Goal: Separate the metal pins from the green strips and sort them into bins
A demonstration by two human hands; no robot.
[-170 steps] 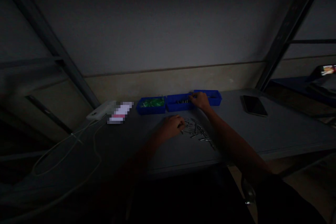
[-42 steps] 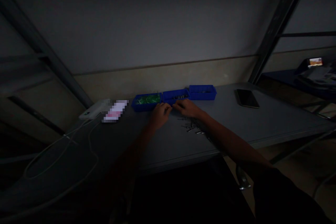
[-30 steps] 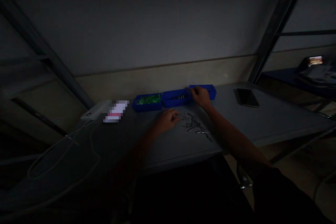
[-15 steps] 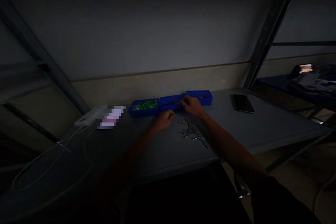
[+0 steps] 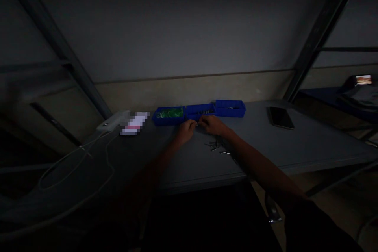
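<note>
My left hand [image 5: 186, 130] and my right hand [image 5: 213, 124] meet just in front of the middle blue bin [image 5: 191, 108], fingertips pinched close together. A tiny shiny bit shows between them, too small and dark to name. Small dark metal parts [image 5: 204, 112] lie in that middle bin. To its left, a blue bin [image 5: 168, 121] holds green plastic packaging [image 5: 170, 113]. The right blue bin [image 5: 233, 113] has a few thin metal pieces in it. Several slim metal pins or screws [image 5: 217, 145] lie loose on the table below my right hand, partly hidden by my forearm.
A dark phone or tablet [image 5: 280, 117] lies at the right of the grey table [image 5: 183, 165]. On the left are a white box-shaped device [image 5: 113, 121] with cables [image 5: 108, 155] and a blurred-out bright screen [image 5: 134, 124]. Metal frame posts stand at both sides, a wall behind.
My right hand has come out of the middle bin, toward me and left, and now meets my left hand. The view has shifted slightly.
</note>
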